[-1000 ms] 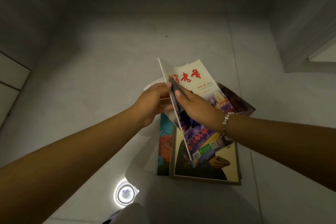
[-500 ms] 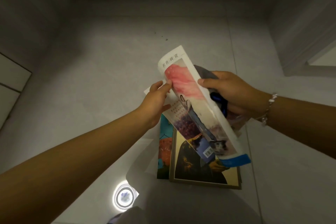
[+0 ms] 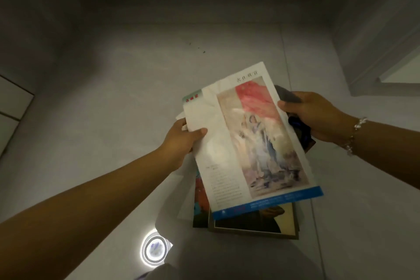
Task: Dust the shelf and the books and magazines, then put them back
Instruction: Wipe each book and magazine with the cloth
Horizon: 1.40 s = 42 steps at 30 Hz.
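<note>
- Centre frame: magazine (image 3: 252, 141), held above the floor, back cover up, long axis running upper left to lower right, blue-banded bottom edge nearest the lower edge of frame.
- Left of it: left hand (image 3: 181, 143) pinching the left edge, thumb on top.
- Right of centre: right hand (image 3: 318, 118) clenched round a dark cloth (image 3: 289, 95), thumb touching the right edge.
- Beneath, lower centre: stacked books (image 3: 254, 223) on the grey floor (image 3: 113, 98).

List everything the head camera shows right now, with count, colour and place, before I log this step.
magazine: one, white cover with a pale painting and blue bottom band, held up at centre
stack of books: at least two, dark and orange covers, on the floor under the magazine
cloth: one, dark with blue, bunched at the magazine's right edge
floor: grey tiles
light reflection: one, white ring, on the floor, bottom centre
bracelet: one, pale beads, right wrist
left hand: grips the magazine's left edge
right hand: holds the cloth
</note>
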Available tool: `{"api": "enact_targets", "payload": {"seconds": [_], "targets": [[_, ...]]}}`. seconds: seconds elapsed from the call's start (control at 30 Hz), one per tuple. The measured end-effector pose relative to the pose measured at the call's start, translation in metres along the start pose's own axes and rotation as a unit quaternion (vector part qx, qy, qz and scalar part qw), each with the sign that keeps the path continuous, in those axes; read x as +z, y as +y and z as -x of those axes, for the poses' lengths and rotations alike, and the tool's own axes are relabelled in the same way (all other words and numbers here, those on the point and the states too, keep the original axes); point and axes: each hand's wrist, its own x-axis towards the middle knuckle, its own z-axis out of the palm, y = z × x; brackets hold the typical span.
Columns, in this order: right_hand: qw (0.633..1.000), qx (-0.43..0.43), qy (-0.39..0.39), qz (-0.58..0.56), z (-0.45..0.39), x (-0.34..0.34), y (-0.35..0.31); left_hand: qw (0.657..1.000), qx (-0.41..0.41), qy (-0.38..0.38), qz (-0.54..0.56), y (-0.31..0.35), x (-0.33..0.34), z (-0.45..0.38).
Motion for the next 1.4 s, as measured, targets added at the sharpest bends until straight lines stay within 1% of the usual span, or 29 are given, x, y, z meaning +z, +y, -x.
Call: {"api": "enact_targets", "payload": {"seconds": [0.07, 0.2, 0.27, 0.33, 0.37, 0.4, 0.47, 0.53, 0.57, 0.63, 0.73, 0.8, 0.87, 0.93, 0.97, 1.0, 1.03, 1.1, 1.13, 1.17, 1.2, 1.23, 1.27, 1.33, 1.37, 1.4], "targets": [[0.998, -0.004, 0.008, 0.068, -0.003, -0.001, 0.013, 0.999, -0.008, 0.026, -0.032, -0.009, 0.005, 0.001], [0.988, -0.048, 0.063, 0.132, -0.011, -0.008, 0.018, 0.996, -0.006, 0.052, -0.073, -0.018, 0.012, 0.003], [0.977, -0.085, 0.081, 0.176, -0.015, -0.01, 0.011, 0.994, 0.002, 0.053, -0.098, -0.018, 0.011, 0.002], [0.958, -0.135, 0.078, 0.242, -0.012, -0.003, 0.006, 0.993, 0.006, 0.043, -0.111, -0.017, 0.01, 0.0], [0.948, -0.159, 0.067, 0.268, -0.01, 0.002, 0.006, 0.993, 0.004, 0.037, -0.113, -0.017, 0.01, -0.001], [0.944, -0.182, 0.041, 0.272, -0.006, 0.009, 0.006, 0.993, 0.0, 0.031, -0.11, -0.016, 0.01, -0.001], [0.941, -0.195, -0.051, 0.272, 0.004, 0.029, 0.016, 0.995, -0.008, 0.019, -0.101, -0.017, 0.011, -0.002], [0.91, -0.211, -0.143, 0.328, 0.005, 0.051, 0.04, 0.995, -0.013, 0.006, -0.099, -0.018, 0.012, -0.002], [0.889, -0.215, -0.173, 0.366, 0.002, 0.061, 0.056, 0.995, -0.013, 0.004, -0.102, -0.019, 0.012, -0.003], [0.848, -0.24, -0.177, 0.438, -0.006, 0.072, 0.08, 0.994, -0.009, 0.001, -0.11, -0.019, 0.011, -0.005], [0.819, -0.289, -0.141, 0.476, -0.026, 0.063, 0.087, 0.997, -0.008, -0.011, -0.082, -0.02, 0.013, -0.006], [0.833, -0.265, -0.083, 0.478, -0.047, 0.054, 0.084, 0.999, -0.007, -0.012, -0.05, -0.021, 0.018, -0.005], [0.851, -0.199, -0.025, 0.485, -0.062, 0.054, 0.076, 0.999, -0.005, -0.008, -0.036, -0.021, 0.021, -0.006], [0.855, -0.142, 0.004, 0.5, -0.064, 0.066, 0.068, 0.999, -0.004, -0.007, -0.035, -0.02, 0.023, -0.006], [0.853, -0.138, 0.006, 0.503, -0.06, 0.074, 0.064, 0.999, -0.004, -0.007, -0.036, -0.02, 0.023, -0.007], [0.85, -0.161, 0.0, 0.501, -0.053, 0.082, 0.062, 0.999, -0.003, -0.007, -0.034, -0.02, 0.023, -0.007], [0.845, -0.209, -0.02, 0.492, -0.046, 0.092, 0.061, 1.0, -0.003, -0.008, -0.029, -0.02, 0.022, -0.007], [0.828, -0.293, -0.095, 0.468, -0.029, 0.107, 0.061, 1.0, -0.001, -0.008, -0.011, -0.022, 0.022, -0.006], [0.818, -0.312, -0.13, 0.466, -0.025, 0.109, 0.06, 1.0, -0.001, -0.008, -0.005, -0.023, 0.022, -0.006], [0.811, -0.318, -0.145, 0.47, -0.028, 0.106, 0.06, 1.0, -0.003, -0.007, -0.003, -0.023, 0.022, -0.006], [0.804, -0.319, -0.138, 0.482, -0.035, 0.1, 0.06, 1.0, -0.004, -0.005, -0.007, -0.023, 0.021, -0.006], [0.802, -0.315, -0.11, 0.495, -0.045, 0.094, 0.062, 1.0, -0.003, -0.003, -0.015, -0.024, 0.021, -0.006], [0.803, -0.294, -0.073, 0.514, -0.054, 0.086, 0.062, 1.0, -0.002, -0.001, -0.024, -0.024, 0.022, -0.006], [0.833, -0.18, -0.016, 0.523, -0.072, 0.075, 0.061, 0.999, -0.002, 0.005, -0.036, -0.023, 0.022, -0.007], [0.846, -0.127, -0.003, 0.518, -0.076, 0.076, 0.061, 0.999, -0.003, 0.008, -0.037, -0.023, 0.023, -0.007], [0.847, -0.104, -0.001, 0.522, -0.075, 0.081, 0.059, 0.999, -0.006, 0.008, -0.035, -0.023, 0.023, -0.008]]}}
